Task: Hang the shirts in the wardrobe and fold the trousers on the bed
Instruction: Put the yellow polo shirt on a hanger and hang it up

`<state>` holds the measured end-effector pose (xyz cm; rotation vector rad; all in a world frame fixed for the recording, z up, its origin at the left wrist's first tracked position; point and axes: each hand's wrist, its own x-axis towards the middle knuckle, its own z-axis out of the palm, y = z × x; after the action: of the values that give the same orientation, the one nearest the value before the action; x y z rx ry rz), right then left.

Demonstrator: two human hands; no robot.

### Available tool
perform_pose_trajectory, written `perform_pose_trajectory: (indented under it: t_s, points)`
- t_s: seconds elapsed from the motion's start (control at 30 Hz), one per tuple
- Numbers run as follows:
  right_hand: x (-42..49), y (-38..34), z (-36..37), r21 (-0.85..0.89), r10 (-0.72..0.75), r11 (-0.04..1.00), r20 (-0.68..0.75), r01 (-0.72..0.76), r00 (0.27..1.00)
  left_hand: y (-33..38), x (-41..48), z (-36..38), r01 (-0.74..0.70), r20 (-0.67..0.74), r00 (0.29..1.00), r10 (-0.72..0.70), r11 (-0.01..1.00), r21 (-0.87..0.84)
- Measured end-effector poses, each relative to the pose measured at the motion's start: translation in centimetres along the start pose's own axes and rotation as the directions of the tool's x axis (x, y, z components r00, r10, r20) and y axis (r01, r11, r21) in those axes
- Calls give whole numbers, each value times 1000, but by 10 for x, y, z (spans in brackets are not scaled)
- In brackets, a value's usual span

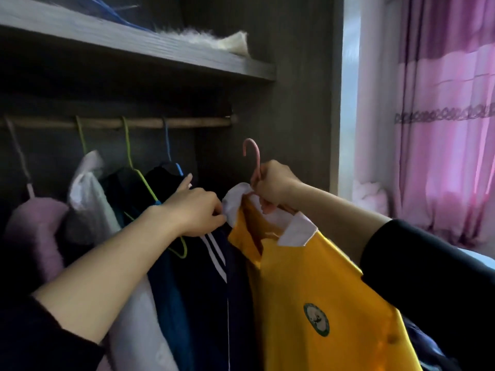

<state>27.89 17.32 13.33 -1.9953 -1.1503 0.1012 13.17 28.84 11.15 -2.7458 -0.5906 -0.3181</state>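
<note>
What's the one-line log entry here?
right hand: grips pink hanger | left hand: holds yellow shirt collar | status: not yet on rail

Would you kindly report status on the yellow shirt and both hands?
Right hand grips pink hanger carrying yellow shirt, below rail, not yet hooked. Left hand at its white collar, grip unclear. Dark jacket hangs close alongside.

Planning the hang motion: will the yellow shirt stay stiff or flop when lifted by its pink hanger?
Likely floppy: the yellow shirt drapes loosely off the pink hanger. Probably light: the right hand holds it by the hanger's neck. May swing.
</note>
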Motion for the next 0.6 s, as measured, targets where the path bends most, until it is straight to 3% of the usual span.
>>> perform_pose_trajectory:
  t_s: [0.2,0.4,0.6]
  points:
    - [69,-30,21,36,-58,998,19,57,998,-47,30,-19,155,-73,987,-146,977,145]
    - [128,-63,27,106,-102,989,-43,106,994,-88,64,-42,424,-228,893,-388,895,138]
    - [168,-75,37,87,-137,986,-83,144,987,-119,82,-42,478,-337,849,-408,864,158]
